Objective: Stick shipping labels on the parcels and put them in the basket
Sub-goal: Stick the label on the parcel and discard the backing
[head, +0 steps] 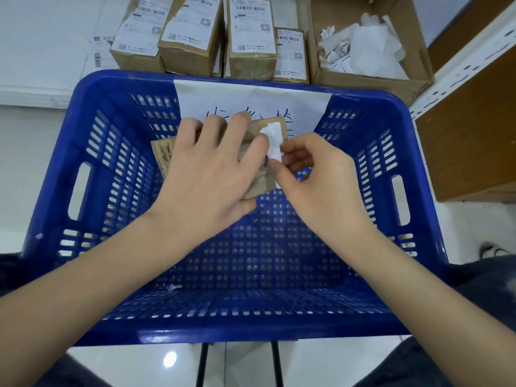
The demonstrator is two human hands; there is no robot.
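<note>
Mid-frame, over blue basket (92, 152): my left hand (206, 174) clamps cardboard parcel (262, 180), fingers curled over top. Right hand (310, 177) pinches white label strip (275, 143) at parcel's right edge; strip runs near-vertical, right hand nearer.

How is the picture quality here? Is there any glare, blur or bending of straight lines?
Head view: even indoor light, with one bright spot of glare on the floor tile below the basket; the wide lens bows the basket rim and the shelf post at the right; the hands are fairly sharp, yet print on the parcel labels at the top is too soft to read.
</note>
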